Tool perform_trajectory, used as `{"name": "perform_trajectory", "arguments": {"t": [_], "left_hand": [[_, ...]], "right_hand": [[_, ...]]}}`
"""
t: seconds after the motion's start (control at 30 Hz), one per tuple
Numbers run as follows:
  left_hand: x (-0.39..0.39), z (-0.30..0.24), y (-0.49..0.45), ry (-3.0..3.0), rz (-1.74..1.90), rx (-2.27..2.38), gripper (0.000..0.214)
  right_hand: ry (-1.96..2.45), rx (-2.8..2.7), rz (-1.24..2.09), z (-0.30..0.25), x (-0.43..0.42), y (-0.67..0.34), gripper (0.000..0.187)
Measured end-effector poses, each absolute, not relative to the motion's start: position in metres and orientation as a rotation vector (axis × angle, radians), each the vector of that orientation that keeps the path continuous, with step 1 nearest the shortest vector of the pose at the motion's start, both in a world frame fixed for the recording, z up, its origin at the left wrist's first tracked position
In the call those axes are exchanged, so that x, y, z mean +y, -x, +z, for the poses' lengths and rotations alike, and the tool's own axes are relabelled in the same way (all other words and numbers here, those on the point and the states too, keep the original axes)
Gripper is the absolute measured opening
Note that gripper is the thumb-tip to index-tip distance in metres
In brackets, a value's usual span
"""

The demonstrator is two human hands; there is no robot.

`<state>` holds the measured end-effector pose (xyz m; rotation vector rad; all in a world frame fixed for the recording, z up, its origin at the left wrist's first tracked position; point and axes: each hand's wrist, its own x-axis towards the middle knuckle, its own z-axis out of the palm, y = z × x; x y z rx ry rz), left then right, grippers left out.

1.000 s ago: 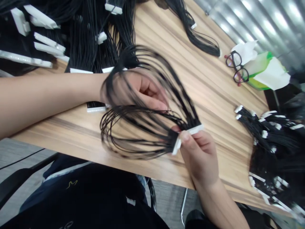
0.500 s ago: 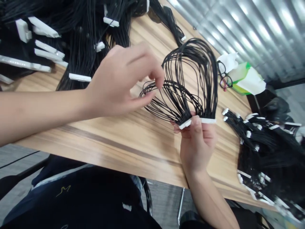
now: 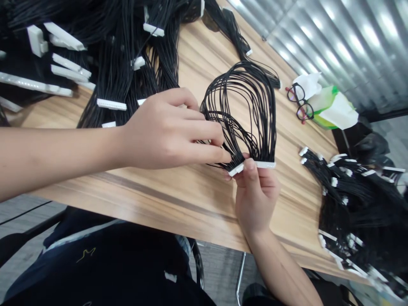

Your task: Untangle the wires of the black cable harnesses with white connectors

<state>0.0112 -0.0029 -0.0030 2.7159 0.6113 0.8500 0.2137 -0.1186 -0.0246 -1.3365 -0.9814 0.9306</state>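
A looped black wire harness (image 3: 245, 106) stands above the wooden table (image 3: 197, 187), its two white connectors (image 3: 251, 166) side by side at the bottom. My right hand (image 3: 256, 195) pinches both connectors from below, thumb on top. My left hand (image 3: 168, 129) reaches in from the left with its fingers closed on the wires just above the left connector. The loop arches up and away from both hands.
A large heap of black harnesses with white connectors (image 3: 95, 55) covers the table's far left. Another pile (image 3: 357, 199) lies at the right. Glasses (image 3: 298, 102) and a green-and-white tissue pack (image 3: 331, 106) sit near the far right edge, by a corrugated metal wall.
My right hand turned the harness upright, so the loop now stands above the connectors. My left hand let go of the loop's middle and came down to grip the wires near the connectors.
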Motion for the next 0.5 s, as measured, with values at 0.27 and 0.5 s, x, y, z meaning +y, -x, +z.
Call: {"name": "perform_trajectory", "arguments": {"t": [0.27, 0.5], "left_hand": [[-0.0047, 0.0017, -0.0131, -2.698, 0.865, 0.571, 0.044], [-0.0026, 0.0014, -0.0122, -2.809, 0.759, 0.552, 0.051]], "right_hand": [[1.298, -1.022, 0.957, -0.025, -0.1192, -0.2124, 0.017], [1.32, -1.017, 0.977, -0.024, -0.1198, -0.2123, 0.018]]}}
